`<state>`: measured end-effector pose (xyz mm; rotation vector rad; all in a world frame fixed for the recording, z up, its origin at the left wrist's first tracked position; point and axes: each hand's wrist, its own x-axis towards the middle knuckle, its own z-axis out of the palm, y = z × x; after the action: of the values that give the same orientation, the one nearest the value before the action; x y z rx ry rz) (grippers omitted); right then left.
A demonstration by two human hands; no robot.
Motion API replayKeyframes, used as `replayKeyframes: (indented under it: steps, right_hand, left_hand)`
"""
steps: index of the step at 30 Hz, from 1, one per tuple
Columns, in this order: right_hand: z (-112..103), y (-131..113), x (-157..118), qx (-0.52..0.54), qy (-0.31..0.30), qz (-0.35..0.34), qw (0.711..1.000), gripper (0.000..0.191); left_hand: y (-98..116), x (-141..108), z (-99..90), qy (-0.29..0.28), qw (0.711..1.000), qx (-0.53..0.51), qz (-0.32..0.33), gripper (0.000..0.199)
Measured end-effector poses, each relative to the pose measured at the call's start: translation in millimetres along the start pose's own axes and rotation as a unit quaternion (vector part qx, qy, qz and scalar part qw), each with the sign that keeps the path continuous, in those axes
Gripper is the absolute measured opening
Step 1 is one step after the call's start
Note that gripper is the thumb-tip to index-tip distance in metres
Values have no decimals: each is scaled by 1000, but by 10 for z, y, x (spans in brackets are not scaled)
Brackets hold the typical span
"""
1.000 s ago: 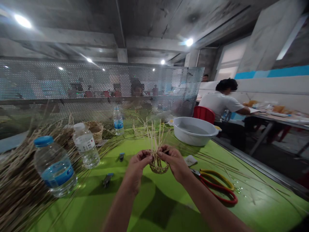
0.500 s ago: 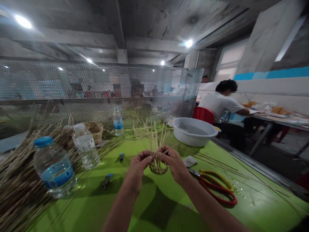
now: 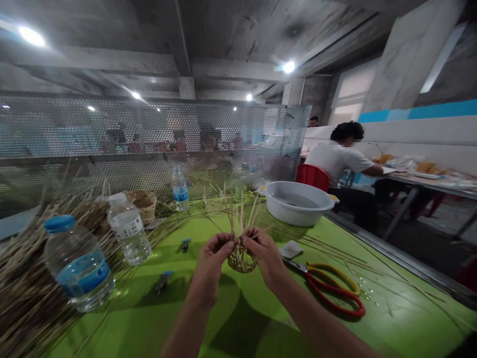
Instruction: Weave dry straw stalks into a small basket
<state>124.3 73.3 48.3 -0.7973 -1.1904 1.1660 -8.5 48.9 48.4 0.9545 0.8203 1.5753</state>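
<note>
A small woven basket (image 3: 241, 261) hangs between my hands above the green table, its loose straw strips fanning upward from the rim. My left hand (image 3: 216, 253) pinches the rim's left side between thumb and fingers. On the right side, my right hand (image 3: 261, 248) grips the rim and the base of some strips, thumb in front. Both sets of fingertips are close together near the basket's top. Scissors (image 3: 331, 288) with one red and one yellow handle lie right of my right forearm, beside a small white packet (image 3: 291, 249).
Water bottles (image 3: 84, 273) and a straw heap (image 3: 22, 278) occupy the left, near another woven basket (image 3: 147, 206). Two small clips (image 3: 162, 282) lie left of my hands. A grey basin (image 3: 298, 211) stands behind right. Beyond it sits a person (image 3: 335, 161) in white.
The small basket has turned and tilted slightly in my hands, and its strips have shifted. My hold stays at the rim. The whole view has moved a little.
</note>
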Motion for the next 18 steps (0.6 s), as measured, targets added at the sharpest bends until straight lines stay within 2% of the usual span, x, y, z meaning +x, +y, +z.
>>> replayKeyframes:
  steps: [7,12,18]
  right_hand:
    - [34,32,-13,18,4,22,1000,22]
    - [28,0,-28,25,-37,-18,999,25]
    - [-43,-30,-6,-24,-88,-6,996,27]
  left_hand:
    - [90,-18,42,-21,999,37,15,23]
    - [112,21,6,3,999,40,-7,30]
    - [95,22,-46,-23,998,42,-42,32]
